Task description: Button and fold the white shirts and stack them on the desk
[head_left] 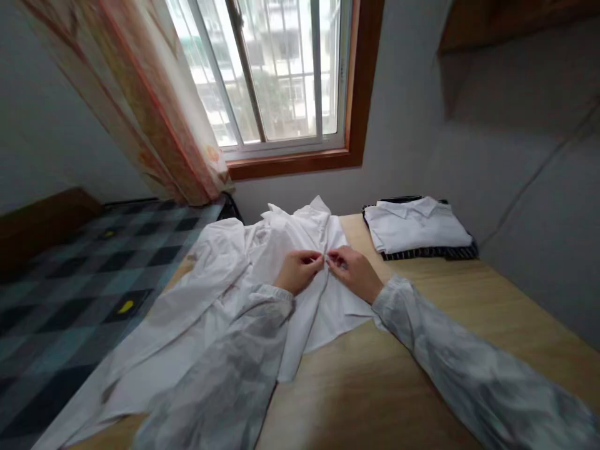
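A white shirt (267, 262) lies spread over the wooden table (375, 387), its collar toward the window and one long sleeve trailing to the lower left. Both of my hands meet at its front edge strip, below the collar. My left hand (299, 270) pinches the cloth from the left side, fingers closed. From the right, my right hand (352, 270) pinches the same strip, its fingertips almost touching the left ones. Whether a button sits between the fingertips is too small to tell.
A folded white shirt (417, 228) rests on dark striped clothing (450, 252) at the table's back right. A bed with a checked cover (84, 281) stands along the left. Behind are a window (281, 75) and a patterned curtain (154, 106); a wooden shelf (510, 25) hangs upper right.
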The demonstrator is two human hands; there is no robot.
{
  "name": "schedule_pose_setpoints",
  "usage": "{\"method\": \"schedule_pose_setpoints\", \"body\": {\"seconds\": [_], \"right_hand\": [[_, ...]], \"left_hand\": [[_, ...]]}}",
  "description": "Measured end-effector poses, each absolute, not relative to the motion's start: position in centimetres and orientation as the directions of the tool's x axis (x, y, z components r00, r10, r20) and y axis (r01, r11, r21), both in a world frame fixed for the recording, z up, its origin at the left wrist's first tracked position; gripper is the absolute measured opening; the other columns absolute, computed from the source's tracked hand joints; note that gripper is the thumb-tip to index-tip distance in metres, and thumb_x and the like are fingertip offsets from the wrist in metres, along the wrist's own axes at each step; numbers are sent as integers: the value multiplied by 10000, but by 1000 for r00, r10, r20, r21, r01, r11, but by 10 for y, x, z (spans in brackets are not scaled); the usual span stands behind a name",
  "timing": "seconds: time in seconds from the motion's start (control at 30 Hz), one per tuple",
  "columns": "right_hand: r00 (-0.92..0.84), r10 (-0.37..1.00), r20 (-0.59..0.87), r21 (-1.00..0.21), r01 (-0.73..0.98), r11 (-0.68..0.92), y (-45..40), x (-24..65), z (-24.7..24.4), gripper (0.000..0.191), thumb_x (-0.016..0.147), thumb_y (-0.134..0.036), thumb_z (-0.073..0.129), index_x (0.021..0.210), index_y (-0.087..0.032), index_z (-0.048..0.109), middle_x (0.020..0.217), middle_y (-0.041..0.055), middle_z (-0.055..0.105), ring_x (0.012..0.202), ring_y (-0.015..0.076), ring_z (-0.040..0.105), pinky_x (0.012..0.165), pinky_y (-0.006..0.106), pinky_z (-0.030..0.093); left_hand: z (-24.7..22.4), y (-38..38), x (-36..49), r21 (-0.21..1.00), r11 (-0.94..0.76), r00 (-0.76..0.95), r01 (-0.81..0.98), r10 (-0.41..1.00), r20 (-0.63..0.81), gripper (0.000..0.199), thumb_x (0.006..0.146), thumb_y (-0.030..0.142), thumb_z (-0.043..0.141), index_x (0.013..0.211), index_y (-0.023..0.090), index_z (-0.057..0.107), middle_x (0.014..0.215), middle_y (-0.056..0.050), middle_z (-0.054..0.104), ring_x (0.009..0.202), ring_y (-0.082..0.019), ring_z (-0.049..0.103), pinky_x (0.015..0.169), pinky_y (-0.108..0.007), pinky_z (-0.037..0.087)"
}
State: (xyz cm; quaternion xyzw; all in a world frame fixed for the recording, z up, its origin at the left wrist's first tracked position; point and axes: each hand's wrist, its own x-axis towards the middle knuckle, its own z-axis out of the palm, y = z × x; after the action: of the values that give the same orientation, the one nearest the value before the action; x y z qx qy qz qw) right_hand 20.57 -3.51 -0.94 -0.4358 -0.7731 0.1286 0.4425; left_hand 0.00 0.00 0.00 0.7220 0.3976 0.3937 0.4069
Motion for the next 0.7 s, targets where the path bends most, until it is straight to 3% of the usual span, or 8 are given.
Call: {"method": "schedule_pose_setpoints", "body": {"seconds": [0.3,0.47,0.7], "right_hand": [[-242,752,614,-573,518,635,-30,210,-13,89,1019,-202,661,1077,-216,727,979,69,753,858,221,690,811,345,536],[-218,750,624,-583,509,633,-30,209,-11,98,983,-168,688,1059,-197,743,923,51,734,809,202,677,779,326,530],[-247,745,620,-530,568,630,-31,207,-11,131,1054,-219,663,1105,-205,784,983,72,752,863,211,693,813,330,541]], "left_hand": [[-1,0,4,895,-349,327,279,911,253,326,846,449,820,921,134,862,815,-73,802,645,-139,622,590,-241,439],[2,0,3,902,-346,339,259,907,251,322,846,444,819,921,133,860,796,-70,800,647,-144,633,589,-240,448],[3,0,3,927,-312,330,208,914,234,367,853,500,817,850,133,835,703,-48,758,612,-143,624,588,-244,455]]}}
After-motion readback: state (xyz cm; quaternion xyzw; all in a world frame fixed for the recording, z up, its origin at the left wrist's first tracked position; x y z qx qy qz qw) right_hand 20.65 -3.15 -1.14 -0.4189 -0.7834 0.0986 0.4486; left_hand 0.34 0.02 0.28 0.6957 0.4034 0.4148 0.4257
